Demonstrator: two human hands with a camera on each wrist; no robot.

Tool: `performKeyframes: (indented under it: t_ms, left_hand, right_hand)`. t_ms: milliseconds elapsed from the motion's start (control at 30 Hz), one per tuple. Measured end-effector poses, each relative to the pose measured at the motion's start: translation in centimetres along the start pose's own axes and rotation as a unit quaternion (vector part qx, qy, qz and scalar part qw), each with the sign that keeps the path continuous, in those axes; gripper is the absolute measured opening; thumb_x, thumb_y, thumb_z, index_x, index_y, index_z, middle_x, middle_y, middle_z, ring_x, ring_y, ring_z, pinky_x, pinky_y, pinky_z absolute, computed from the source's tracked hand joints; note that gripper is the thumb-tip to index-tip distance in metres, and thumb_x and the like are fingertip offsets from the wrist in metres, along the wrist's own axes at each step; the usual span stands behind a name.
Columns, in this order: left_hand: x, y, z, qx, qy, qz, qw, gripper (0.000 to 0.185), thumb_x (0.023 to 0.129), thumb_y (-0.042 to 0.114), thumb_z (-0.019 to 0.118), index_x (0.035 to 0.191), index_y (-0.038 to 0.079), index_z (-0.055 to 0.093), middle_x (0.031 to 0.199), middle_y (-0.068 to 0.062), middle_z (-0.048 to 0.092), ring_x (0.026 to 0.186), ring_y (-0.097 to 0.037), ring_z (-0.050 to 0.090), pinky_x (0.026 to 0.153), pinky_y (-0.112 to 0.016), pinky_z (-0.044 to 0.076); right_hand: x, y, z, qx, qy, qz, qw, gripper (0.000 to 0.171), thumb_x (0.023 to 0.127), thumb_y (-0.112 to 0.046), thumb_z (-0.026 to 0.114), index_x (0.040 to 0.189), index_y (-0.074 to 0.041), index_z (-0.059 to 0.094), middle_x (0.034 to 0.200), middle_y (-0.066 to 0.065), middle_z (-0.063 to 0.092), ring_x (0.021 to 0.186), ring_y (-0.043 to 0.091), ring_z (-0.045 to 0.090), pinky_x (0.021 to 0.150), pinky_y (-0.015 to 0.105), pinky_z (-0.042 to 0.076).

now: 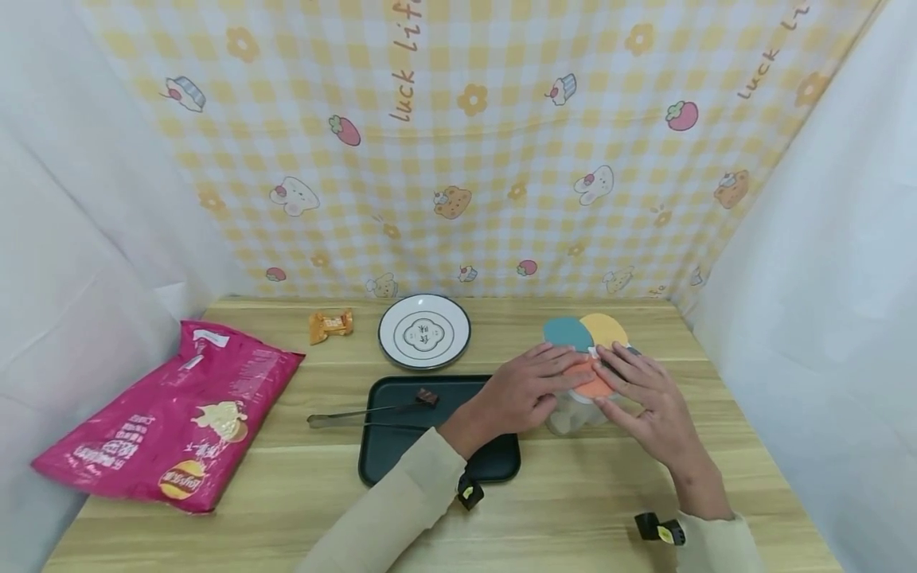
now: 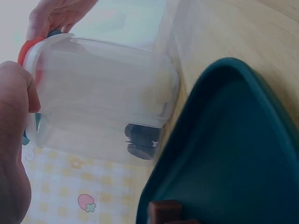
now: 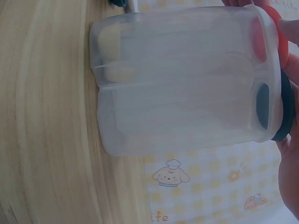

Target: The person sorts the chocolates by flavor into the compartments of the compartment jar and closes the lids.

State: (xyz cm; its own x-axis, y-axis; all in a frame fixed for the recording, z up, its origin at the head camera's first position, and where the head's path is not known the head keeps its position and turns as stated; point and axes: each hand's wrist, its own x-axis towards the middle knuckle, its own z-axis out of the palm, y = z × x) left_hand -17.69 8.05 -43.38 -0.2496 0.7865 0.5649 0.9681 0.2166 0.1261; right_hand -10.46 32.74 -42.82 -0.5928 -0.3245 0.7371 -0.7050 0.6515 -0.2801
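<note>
A clear plastic container [image 1: 571, 415] stands on the wooden table just right of a dark tray [image 1: 401, 450]. Its top carries round coloured lids: teal [image 1: 568, 333], yellow [image 1: 606, 328] and orange [image 1: 593, 385]. My left hand [image 1: 530, 390] holds the top at the orange lid, fingers over it and thumb [image 2: 16, 93] against the rim. My right hand [image 1: 641, 390] lies across the lids from the right with its fingers spread. In the left wrist view the container [image 2: 103, 98] shows a few dark pieces [image 2: 140, 140] at its bottom. The right wrist view shows the container [image 3: 187, 79] from the side.
Metal tongs [image 1: 358, 414] rest across the tray's left edge with a brown piece [image 1: 427, 396] at their tip. A white plate [image 1: 424, 331] and an orange wrapped snack [image 1: 331, 325] lie behind. A pink chip bag [image 1: 172, 414] lies at the left. Cloth walls enclose the table.
</note>
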Motion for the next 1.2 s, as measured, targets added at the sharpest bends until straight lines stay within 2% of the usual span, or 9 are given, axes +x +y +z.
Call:
performKeyframes:
  t_ms: [133,233,400,500,600,800,933,1067,1200]
  left_hand:
    - [0.0,-0.1,0.1,0.005,-0.009,0.004,0.9999,0.053,0.1,0.005,0.051,0.151,0.012,0.053,0.157,-0.004,0.046,0.149,-0.016,0.033,0.122,-0.035,0.015]
    - [0.2,-0.2,-0.1,-0.004,-0.011,0.004,0.9999,0.054,0.098,0.005,0.052,0.152,0.011,0.052,0.157,-0.004,0.045,0.149,-0.016,0.033,0.122,-0.034,0.015]
    - [0.7,-0.4,-0.2,-0.035,-0.015,-0.004,0.9993,0.051,0.102,0.015,0.057,0.152,0.011,0.051,0.158,-0.004,0.044,0.149,-0.017,0.033,0.122,-0.035,0.014]
    - [1.1,-0.4,-0.1,-0.038,-0.008,-0.011,0.9992,0.048,0.105,0.025,0.058,0.15,0.012,0.054,0.157,-0.004,0.046,0.148,-0.017,0.035,0.122,-0.035,0.015]
    - [1.5,-0.2,-0.2,-0.032,0.006,-0.028,0.9991,0.048,0.103,0.036,0.063,0.146,0.014,0.06,0.152,-0.002,0.052,0.146,-0.016,0.039,0.121,-0.033,0.017]
    - [2.5,0.5,-0.5,0.004,0.025,-0.085,0.9961,0.05,0.097,0.049,0.068,0.136,0.017,0.069,0.141,0.0,0.062,0.14,-0.017,0.047,0.116,-0.027,0.027]
    - [2.8,0.5,-0.9,0.002,0.003,-0.122,0.9925,0.047,0.1,0.046,0.066,0.138,0.018,0.069,0.142,0.0,0.062,0.14,-0.016,0.047,0.11,-0.026,0.037]
    - [2.7,0.2,-1.4,-0.034,-0.018,-0.153,0.9875,0.042,0.103,0.034,0.061,0.141,0.018,0.066,0.146,0.001,0.058,0.14,-0.014,0.046,0.107,-0.028,0.042]
    - [2.7,-0.2,-1.7,-0.017,-0.019,-0.148,0.9887,0.038,0.104,0.025,0.057,0.139,0.017,0.068,0.145,0.002,0.059,0.138,-0.015,0.049,0.106,-0.028,0.043]
  right_hand:
    - [0.0,-0.2,-0.4,0.001,-0.023,0.019,1.0,0.055,0.101,-0.05,0.062,0.132,-0.006,0.071,0.137,0.014,0.064,0.136,0.028,0.052,0.117,0.038,0.027]
    - [0.1,-0.3,-0.9,0.003,-0.053,0.045,0.998,0.051,0.096,-0.038,0.073,0.137,-0.008,0.068,0.14,0.01,0.063,0.137,0.028,0.051,0.118,0.041,0.025]
    - [0.4,-0.3,-2.1,-0.006,-0.089,0.098,0.991,0.071,0.078,-0.008,0.087,0.144,-0.008,0.062,0.146,0.009,0.058,0.142,0.037,0.043,0.114,0.056,0.031]
    - [0.4,-0.4,-2.8,-0.008,-0.098,0.136,0.986,0.078,0.076,-0.005,0.088,0.148,-0.01,0.058,0.15,0.01,0.055,0.145,0.04,0.037,0.111,0.061,0.033]
    - [0.4,-0.6,-3.3,-0.012,-0.107,0.154,0.982,0.078,0.079,-0.006,0.088,0.15,-0.012,0.056,0.151,0.011,0.053,0.145,0.04,0.036,0.113,0.056,0.032]
    - [0.5,-1.2,-3.4,-0.061,-0.103,0.127,0.985,0.079,0.076,-0.005,0.09,0.147,-0.009,0.058,0.147,0.012,0.057,0.135,0.042,0.045,0.111,0.029,0.033]
    - [0.5,-1.7,-3.5,-0.079,-0.098,0.117,0.985,0.074,0.074,-0.004,0.091,0.143,-0.006,0.062,0.144,0.011,0.06,0.129,0.039,0.049,0.107,0.021,0.03]
    - [0.4,-2.4,-3.6,-0.08,-0.095,0.115,0.986,0.066,0.074,-0.003,0.09,0.136,-0.005,0.067,0.141,0.009,0.062,0.122,0.03,0.051,0.099,0.022,0.035]
    - [0.4,-3.3,-3.6,-0.067,-0.097,0.108,0.987,0.058,0.075,-0.001,0.088,0.13,-0.004,0.071,0.139,0.007,0.064,0.115,0.023,0.053,0.092,0.024,0.039]
